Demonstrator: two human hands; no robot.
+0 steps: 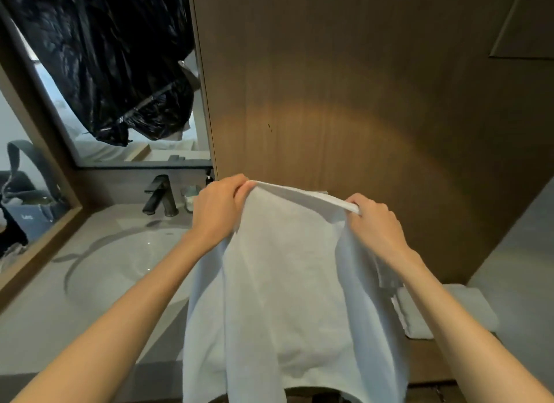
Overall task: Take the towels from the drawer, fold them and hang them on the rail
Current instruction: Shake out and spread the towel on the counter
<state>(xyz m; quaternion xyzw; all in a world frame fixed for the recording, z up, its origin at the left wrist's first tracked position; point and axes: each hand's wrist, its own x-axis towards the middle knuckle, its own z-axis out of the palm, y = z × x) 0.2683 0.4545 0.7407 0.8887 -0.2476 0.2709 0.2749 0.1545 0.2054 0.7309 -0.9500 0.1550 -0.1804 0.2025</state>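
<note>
Bare forearms reach forward from bottom corners. White towel hangs between both hands, top edge stretched taut, rest draping down toward camera. Left hand pinches one top corner, fingers curled shut on cloth. Right hand grips other corner same way. Wooden wall panel just beyond hands. Folded towel lies below right forearm. Sink and dark tap left of left hand. Mirror above tap.
</note>
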